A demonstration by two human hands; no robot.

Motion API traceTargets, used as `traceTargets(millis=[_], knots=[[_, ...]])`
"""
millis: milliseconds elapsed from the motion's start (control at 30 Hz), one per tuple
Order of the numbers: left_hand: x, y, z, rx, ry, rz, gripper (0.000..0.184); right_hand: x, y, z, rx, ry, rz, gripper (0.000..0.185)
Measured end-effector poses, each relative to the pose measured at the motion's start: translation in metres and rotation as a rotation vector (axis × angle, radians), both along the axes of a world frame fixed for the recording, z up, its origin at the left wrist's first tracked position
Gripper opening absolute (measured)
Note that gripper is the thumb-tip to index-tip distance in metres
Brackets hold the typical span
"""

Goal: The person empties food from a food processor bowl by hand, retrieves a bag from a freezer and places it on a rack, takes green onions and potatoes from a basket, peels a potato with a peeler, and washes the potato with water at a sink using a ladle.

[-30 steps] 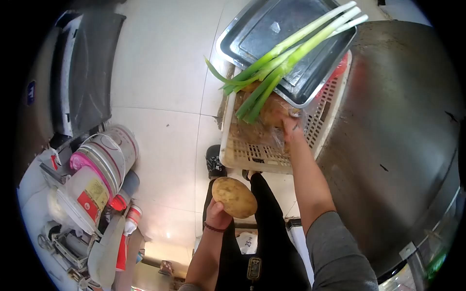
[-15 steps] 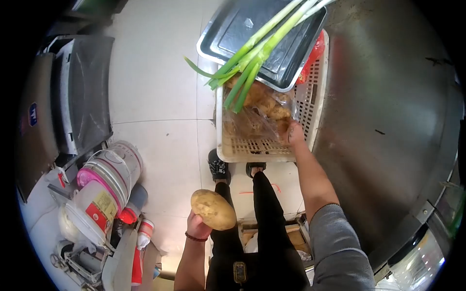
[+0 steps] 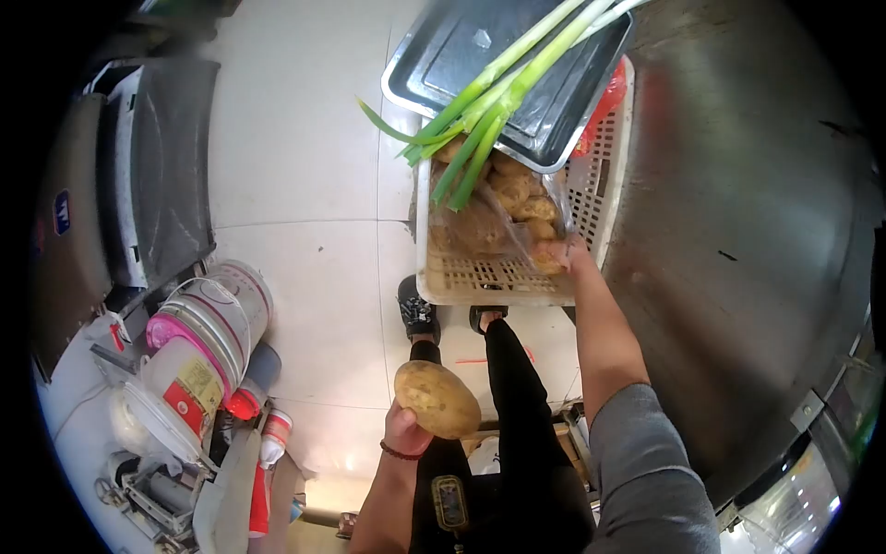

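A large potato is gripped in my left hand, held low in front of my legs. My right hand reaches into the white plastic basket, at the edge of a clear plastic bag of potatoes. Its fingers are partly hidden by the bag and a potato, so their grip cannot be made out. Several potatoes show through the bag's opening. Green onions lie across a metal tray that rests over the far part of the basket.
A large metal surface stands on the right. On the left are a white bucket, a pink-rimmed container and a red-and-white bottle. Tiled floor lies between. A red bag shows beside the tray.
Across the frames, the bag's right side has come open, showing more potatoes, and my right hand has shifted toward the basket's near right edge. The potato stays in my left hand. The view has shifted.
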State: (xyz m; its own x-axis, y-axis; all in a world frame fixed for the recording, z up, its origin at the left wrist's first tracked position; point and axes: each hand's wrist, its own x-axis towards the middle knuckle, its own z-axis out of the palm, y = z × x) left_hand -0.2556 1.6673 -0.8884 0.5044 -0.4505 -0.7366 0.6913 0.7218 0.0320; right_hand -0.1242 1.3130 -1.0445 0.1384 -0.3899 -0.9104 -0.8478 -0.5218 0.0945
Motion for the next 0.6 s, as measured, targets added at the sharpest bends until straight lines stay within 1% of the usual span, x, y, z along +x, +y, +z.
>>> traceTargets(millis=[67,100,167,200,267,300,367,400,433,467,500,533,567,600], knots=[[0.004,-0.001,0.012,-0.034,-0.02,0.003,0.078,0.003,-0.002,0.043,0.065,-0.062,-0.386,0.038],[0.004,0.0,0.019,-0.022,-0.035,0.017,0.078,-0.009,0.0,0.052,0.057,-0.083,-0.388,0.038],[0.016,0.001,0.043,-0.017,-0.077,0.021,0.078,-0.05,0.014,0.061,0.429,-0.596,-1.014,0.042],[0.021,0.002,0.06,0.024,-0.094,0.02,0.079,-0.053,0.026,0.095,0.434,-0.621,-1.021,0.042],[0.028,0.009,0.095,0.063,-0.135,0.0,0.079,-0.061,0.056,0.164,0.805,-0.738,-1.352,0.052],[0.029,0.016,0.108,0.025,-0.134,-0.01,0.079,-0.071,0.07,0.191,0.812,-0.764,-1.365,0.052],[0.032,0.03,0.145,-0.025,-0.161,-0.043,0.079,-0.093,0.093,0.24,1.067,-0.776,-1.475,0.054],[0.037,0.037,0.17,-0.006,-0.158,-0.102,0.078,-0.115,0.106,0.254,1.112,-0.723,-1.519,0.052],[0.047,0.037,0.191,0.002,-0.17,-0.164,0.077,-0.139,0.113,0.258,1.158,-0.691,-1.549,0.05],[0.052,0.037,0.21,-0.026,-0.265,-0.195,0.076,-0.172,0.119,0.245,1.27,-0.654,-1.485,0.048],[0.055,0.038,0.23,-0.031,-0.298,-0.225,0.076,-0.197,0.125,0.242,1.372,-0.621,-1.414,0.046],[0.056,0.036,0.25,-0.037,-0.333,-0.257,0.076,-0.199,0.135,0.291,1.23,-0.632,-1.396,0.042],[0.054,0.034,0.264,-0.043,-0.343,-0.299,0.076,-0.206,0.137,0.328,1.091,-0.515,-1.354,0.04],[0.053,0.03,0.28,-0.042,-0.347,-0.343,0.076,-0.224,0.137,0.345,1.059,-0.499,-1.362,0.04]])
